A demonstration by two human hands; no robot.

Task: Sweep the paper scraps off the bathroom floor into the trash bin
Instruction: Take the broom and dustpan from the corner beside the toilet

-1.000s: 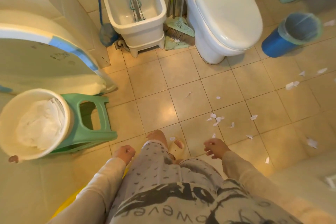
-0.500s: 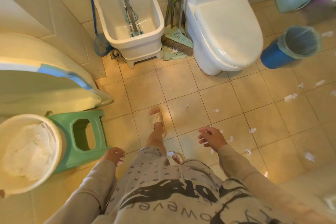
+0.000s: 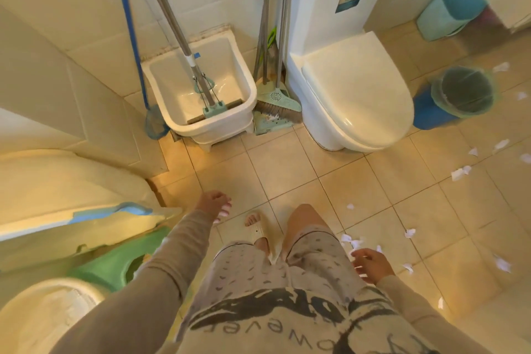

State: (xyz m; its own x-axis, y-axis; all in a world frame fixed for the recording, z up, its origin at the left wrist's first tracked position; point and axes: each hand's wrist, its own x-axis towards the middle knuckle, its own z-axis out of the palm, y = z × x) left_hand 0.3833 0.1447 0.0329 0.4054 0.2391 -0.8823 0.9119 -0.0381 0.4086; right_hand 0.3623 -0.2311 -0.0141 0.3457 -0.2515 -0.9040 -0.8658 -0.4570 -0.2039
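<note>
White paper scraps [image 3: 461, 173] lie scattered over the beige floor tiles on the right. A blue trash bin [image 3: 425, 112] with a green liner stands right of the toilet. A pale green broom [image 3: 278, 103] and dustpan [image 3: 270, 124] lean upright between the mop sink and the toilet. My left hand [image 3: 214, 205] hangs empty over the floor in the middle, fingers loosely apart. My right hand [image 3: 372, 265] is low at my right side with spread fingers, holding nothing, above some scraps.
A white mop sink [image 3: 184, 121] holds a mop [image 3: 214, 108]. The white toilet [image 3: 356, 95] has its lid down. A green stool [image 3: 112, 264], a white bucket [image 3: 17, 310] and a white tub [image 3: 71, 224] crowd the left. A second teal bin [image 3: 448, 8] stands far right.
I have stepped forward toward the sink and broom. My left hand has swung forward and up; my right hand has dropped back to my side.
</note>
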